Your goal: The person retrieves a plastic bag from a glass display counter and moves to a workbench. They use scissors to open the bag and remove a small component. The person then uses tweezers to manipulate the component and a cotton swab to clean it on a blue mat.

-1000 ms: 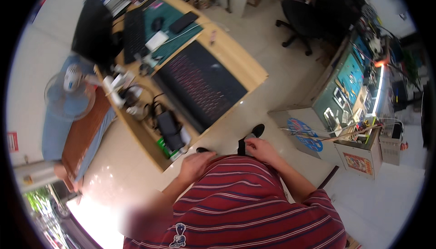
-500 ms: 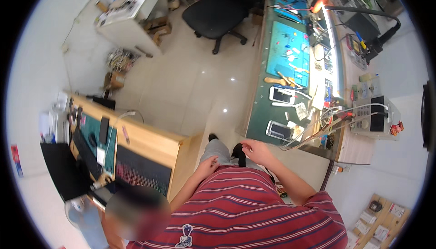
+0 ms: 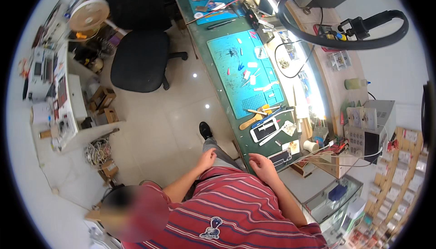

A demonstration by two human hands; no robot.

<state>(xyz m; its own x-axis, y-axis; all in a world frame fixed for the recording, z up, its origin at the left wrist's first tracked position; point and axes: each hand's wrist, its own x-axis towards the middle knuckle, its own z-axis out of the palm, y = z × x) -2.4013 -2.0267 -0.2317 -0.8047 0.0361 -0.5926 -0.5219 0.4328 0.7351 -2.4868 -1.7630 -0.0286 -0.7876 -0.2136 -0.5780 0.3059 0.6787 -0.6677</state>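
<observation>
My left hand (image 3: 207, 159) hangs in front of my thigh, fingers loosely bent and a little apart, with nothing visible in it. At the near corner of the green workbench (image 3: 249, 145), my right hand (image 3: 264, 167) is held with thumb and fingers apart, also without anything in view. Closest to it lies a phone frame or opened phone (image 3: 280, 158). Beyond that, a white phone (image 3: 264, 131) has a slim white tool (image 3: 271, 136) beside it. A wooden-handled brush (image 3: 250, 122) rests at the edge of the blue work mat (image 3: 236, 94).
A black office chair (image 3: 141, 60) stands left of the bench. Over the bench's right side curves a black lamp arm (image 3: 336, 44). A bench instrument (image 3: 365, 140) and white spool (image 3: 311, 146) are at the right. A glass case (image 3: 334, 199) stands near right.
My view has turned and moved forward, bringing the bench nearer. My right hand has come to the bench's corner, and one foot has stepped ahead. The desk at left has mostly left view.
</observation>
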